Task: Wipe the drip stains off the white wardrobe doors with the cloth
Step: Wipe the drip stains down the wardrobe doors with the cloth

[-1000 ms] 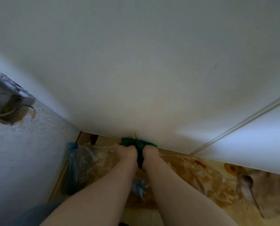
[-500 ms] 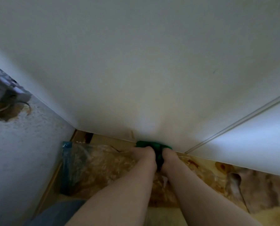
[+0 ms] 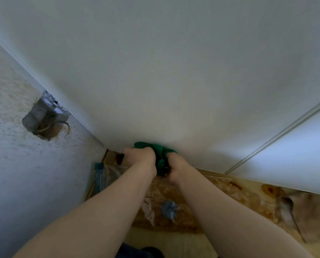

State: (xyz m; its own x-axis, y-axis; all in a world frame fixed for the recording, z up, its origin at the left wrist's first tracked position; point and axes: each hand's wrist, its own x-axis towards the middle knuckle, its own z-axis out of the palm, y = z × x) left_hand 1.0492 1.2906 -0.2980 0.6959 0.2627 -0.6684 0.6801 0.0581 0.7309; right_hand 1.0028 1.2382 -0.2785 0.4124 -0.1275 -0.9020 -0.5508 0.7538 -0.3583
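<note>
Looking straight down the white wardrobe door, and both arms are stretched low towards its bottom edge. The green cloth is bunched up right at the foot of that door, its top pressed against the white panel just above the lower edge. The left hand has its fingers curled over the cloth's left side, a tight grip with the knuckles up against the door. The right hand is close alongside, its grip closed on the cloth's right side, and a fold of green hangs down between the two wrists. Off to the right, a thin seam runs up between this door and the brighter neighbouring door, well apart from the hands. On the left, the rough textured wall meets the wardrobe, and it has a ragged hole with grey material and a wire showing inside. Below the doors is the mottled orange-brown floor, with a crinkled clear plastic sheet lying under the left forearm, near the corner.
</note>
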